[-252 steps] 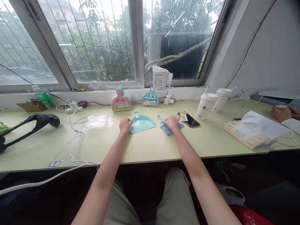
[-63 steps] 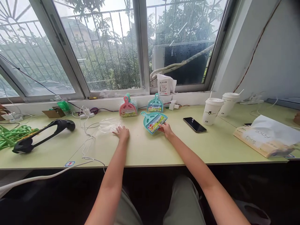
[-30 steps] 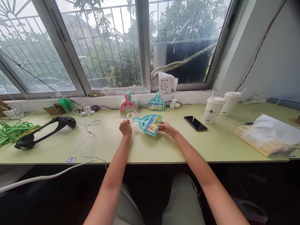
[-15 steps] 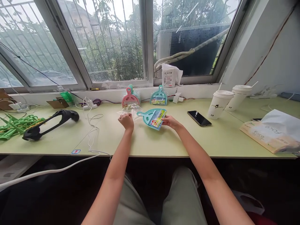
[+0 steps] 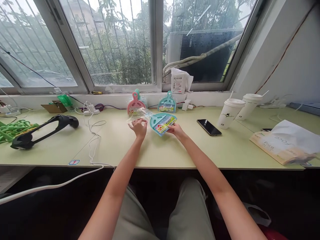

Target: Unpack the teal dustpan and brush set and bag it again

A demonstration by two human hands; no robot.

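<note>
My right hand (image 5: 177, 131) grips the wide end of a teal mini dustpan (image 5: 162, 121). A brush with striped bristles and a yellow printed label lie over its face, and its handle end points left. My left hand (image 5: 138, 127) is closed, thumb and forefinger pinched at a clear plastic bag (image 5: 142, 113) that reaches over the dustpan's handle end. Behind the bag, a stack of packed dustpans with a pink one (image 5: 135, 104) in front leans at the sill. To its right stands another packed teal dustpan (image 5: 167, 102).
A black phone (image 5: 209, 127), two white paper cups (image 5: 230, 113) and a tissue pack (image 5: 282, 141) lie to the right. White cables (image 5: 93, 143), a black curved frame (image 5: 45, 131) and green strips (image 5: 15, 130) occupy the left. A paper packet (image 5: 180, 81) stands on the sill.
The dustpan's handle end has swung up and away, now under the clear bag. My left hand has turned and its fingers have loosened into a pinch. The view has shifted slightly.
</note>
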